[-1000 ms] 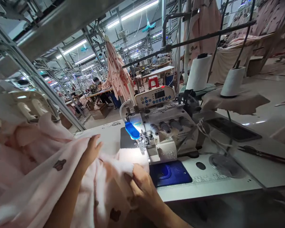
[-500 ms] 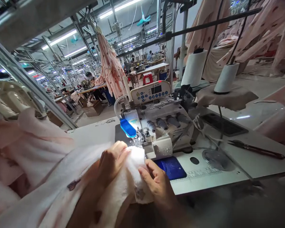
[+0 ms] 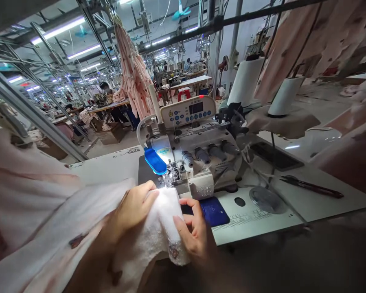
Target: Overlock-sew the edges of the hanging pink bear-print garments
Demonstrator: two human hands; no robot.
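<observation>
Your left hand lay flat on top of the pink fleece cloth, with the fingers closed over its edge and pressing it down. Your right hand pinched the front corner of the same cloth between thumb and fingers. The cloth's edge sat right at the presser foot of the overlock sewing machine, in the bright spot of the machine's little lamp. The rest of the cloth spilled off to your left and down over your lap.

It looked like the seam was only at its start. The edge was lined up at the foot, but you could not see any sewn part come out behind it, so nearly all of the sewing looked left to do.

The white table held the machine, a dark blue plate just in front of it, and a pair of scissors lying well apart on your right. Two white thread cones stood behind the machine. The blue guard stuck out over the needle.

The room was a big sewing hall with long lights on the ceiling, more tables, and pink clothes hanging from rails. Another person worked far off at a table
</observation>
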